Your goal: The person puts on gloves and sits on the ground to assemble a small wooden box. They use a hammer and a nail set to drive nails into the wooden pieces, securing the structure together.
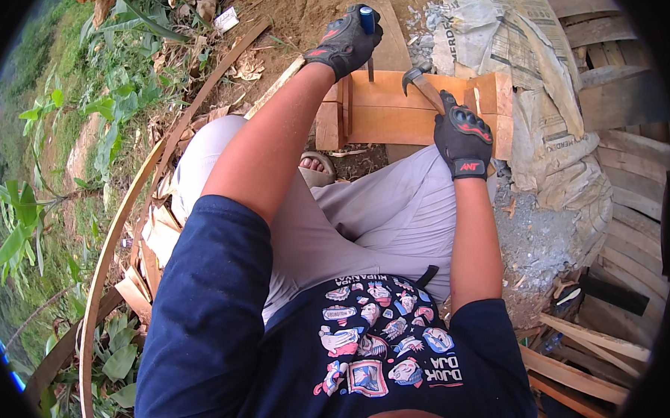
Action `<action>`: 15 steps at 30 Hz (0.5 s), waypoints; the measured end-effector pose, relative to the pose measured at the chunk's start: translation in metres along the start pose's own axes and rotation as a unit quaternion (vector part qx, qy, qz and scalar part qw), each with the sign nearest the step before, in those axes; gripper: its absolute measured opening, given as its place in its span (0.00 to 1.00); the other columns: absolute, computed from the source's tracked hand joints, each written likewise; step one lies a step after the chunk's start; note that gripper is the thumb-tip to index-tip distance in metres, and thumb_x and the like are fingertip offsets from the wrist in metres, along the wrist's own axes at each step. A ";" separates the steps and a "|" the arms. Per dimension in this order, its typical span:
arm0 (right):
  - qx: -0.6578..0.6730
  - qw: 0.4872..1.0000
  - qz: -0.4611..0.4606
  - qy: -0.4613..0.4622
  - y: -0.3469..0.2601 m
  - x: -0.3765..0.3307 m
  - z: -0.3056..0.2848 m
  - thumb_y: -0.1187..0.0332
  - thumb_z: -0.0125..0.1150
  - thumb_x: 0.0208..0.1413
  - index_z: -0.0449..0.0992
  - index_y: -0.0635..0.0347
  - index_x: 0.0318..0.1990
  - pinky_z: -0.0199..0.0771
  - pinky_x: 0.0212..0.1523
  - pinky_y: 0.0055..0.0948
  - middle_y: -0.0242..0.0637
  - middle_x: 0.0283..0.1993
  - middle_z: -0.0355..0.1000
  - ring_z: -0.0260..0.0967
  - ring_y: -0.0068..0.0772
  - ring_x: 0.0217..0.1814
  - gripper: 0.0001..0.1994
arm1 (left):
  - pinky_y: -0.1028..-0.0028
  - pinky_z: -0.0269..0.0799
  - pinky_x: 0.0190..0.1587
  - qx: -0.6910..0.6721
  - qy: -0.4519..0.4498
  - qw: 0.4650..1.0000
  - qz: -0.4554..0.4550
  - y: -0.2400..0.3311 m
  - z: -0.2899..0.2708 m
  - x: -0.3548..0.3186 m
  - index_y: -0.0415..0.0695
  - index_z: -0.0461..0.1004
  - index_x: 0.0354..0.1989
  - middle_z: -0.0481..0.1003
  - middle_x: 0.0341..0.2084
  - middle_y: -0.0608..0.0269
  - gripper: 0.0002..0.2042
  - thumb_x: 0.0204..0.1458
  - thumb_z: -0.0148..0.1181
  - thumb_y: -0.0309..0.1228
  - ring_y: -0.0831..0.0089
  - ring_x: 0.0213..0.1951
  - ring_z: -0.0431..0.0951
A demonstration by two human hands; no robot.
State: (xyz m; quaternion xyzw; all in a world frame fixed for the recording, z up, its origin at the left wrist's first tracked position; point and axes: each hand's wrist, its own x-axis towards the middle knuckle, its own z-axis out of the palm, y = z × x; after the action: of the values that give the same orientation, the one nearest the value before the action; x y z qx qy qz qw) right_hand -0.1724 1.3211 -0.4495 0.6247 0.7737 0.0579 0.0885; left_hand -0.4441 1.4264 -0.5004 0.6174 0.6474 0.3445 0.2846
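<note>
Seeing green leafy plants [22, 206] at the far left, then a long, thin, curved brown wooden strip [108, 260] rising beside them. Noticing a small white paper label [226, 20] lying near dry brown leaves [249, 66], with print too small to read. Wearing a black, red-marked glove [333, 56] on the left hand [350, 41], curling its fingers firmly around a blue-handled tool [366, 19] and pointing its slim dark shaft downward. Being unable to tell of any contact between shaft tip and wood. Wearing pale grey trousers [380, 203], a beige sandal [318, 178] and a navy T-shirt [283, 364] bearing multicoloured pictures and white lettering, upside down here. Having an orange-brown wooden piece [387, 120], with raised blocks at both ends, lying crosswise in front of the right knee. Gripping a steel-headed hammer [428, 91] around its wooden handle with the right hand [464, 132], holding its head over the wooden piece's far edge. Showing red lettering on that glove's cuff. Seeing, farther right, a pale crumpled sack [527, 90] carrying large dark printed letters, partly folded away, then grey crumbly debris [539, 236] and brown wooden planks [632, 177].
</note>
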 end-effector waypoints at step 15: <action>0.023 0.999 0.014 -0.036 -0.003 0.001 -0.008 0.58 0.59 0.67 0.77 0.44 0.68 0.83 0.51 0.47 0.45 0.49 0.84 0.84 0.49 0.49 0.23 | 0.60 0.79 0.52 -0.021 0.010 1.000 0.004 -0.002 0.001 -0.003 0.50 0.78 0.55 0.85 0.41 0.56 0.20 0.58 0.69 0.45 0.59 0.46 0.86</action>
State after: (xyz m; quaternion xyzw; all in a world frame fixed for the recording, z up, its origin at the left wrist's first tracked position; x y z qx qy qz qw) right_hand -0.1770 1.3217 -0.4427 0.6393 0.7621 0.0187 0.1012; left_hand -0.4445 1.4238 -0.5022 0.6101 0.6406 0.3653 0.2896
